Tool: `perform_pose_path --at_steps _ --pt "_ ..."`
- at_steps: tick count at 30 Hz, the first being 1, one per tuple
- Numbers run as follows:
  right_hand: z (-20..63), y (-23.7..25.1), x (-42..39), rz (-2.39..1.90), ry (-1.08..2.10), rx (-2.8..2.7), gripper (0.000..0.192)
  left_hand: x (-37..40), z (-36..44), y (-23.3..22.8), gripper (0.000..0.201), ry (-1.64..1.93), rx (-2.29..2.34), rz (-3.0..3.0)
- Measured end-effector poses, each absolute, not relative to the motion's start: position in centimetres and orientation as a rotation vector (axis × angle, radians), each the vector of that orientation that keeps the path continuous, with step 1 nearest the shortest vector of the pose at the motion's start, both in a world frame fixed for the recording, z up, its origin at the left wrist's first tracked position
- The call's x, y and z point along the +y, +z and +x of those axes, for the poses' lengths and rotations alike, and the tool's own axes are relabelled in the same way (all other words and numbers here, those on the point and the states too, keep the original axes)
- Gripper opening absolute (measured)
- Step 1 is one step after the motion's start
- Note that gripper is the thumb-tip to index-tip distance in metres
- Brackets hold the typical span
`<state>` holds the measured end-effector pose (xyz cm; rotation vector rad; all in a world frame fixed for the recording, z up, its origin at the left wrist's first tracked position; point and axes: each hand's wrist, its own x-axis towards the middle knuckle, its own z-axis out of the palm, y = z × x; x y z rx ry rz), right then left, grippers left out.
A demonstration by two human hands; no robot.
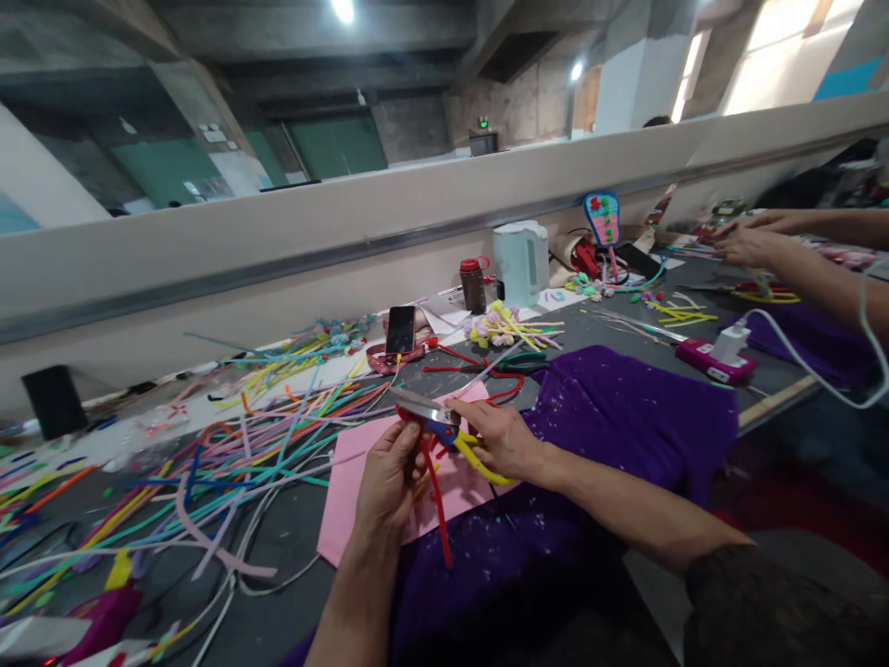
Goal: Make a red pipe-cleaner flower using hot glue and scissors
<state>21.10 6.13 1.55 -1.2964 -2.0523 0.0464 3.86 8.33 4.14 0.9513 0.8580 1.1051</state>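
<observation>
Left hand: the left hand is closed around a red fuzzy stick; the stick hangs down from the fingers, over the pink sheet
Right hand: the right hand is closed on the scissors; it grips the yellow and blue handles
Scissors: the shiny blades point left and up; they sit just above the red fuzzy stick, between the two hands; I cannot tell if the blades touch the stick
Pink sheet: it lies flat on the worktop, under both hands; one edge is next to the purple cloth
Purple cloth: it is spread over the worktop and down the near edge; the right arm rests over it
Pile of sticks: lots of fuzzy sticks in many colours lie in a mess on the left of the worktop
Further back: a phone stands up on a red holder; a brown jar and a white kettle stand near the wall
Other person: another person's hands are at the far right end, well apart from the scissors
</observation>
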Motion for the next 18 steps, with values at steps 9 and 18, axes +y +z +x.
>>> perform_pose_path --at_steps 9,18 --pt "21.1 1.1 6.3 -1.231 0.097 -2.019 0.058 8.4 3.9 4.3 0.026 1.103 0.859 0.926" --pt "20.0 4.1 4.3 -1.134 0.0 -1.949 0.051 8.3 4.1 4.6 0.023 1.135 0.908 0.91"
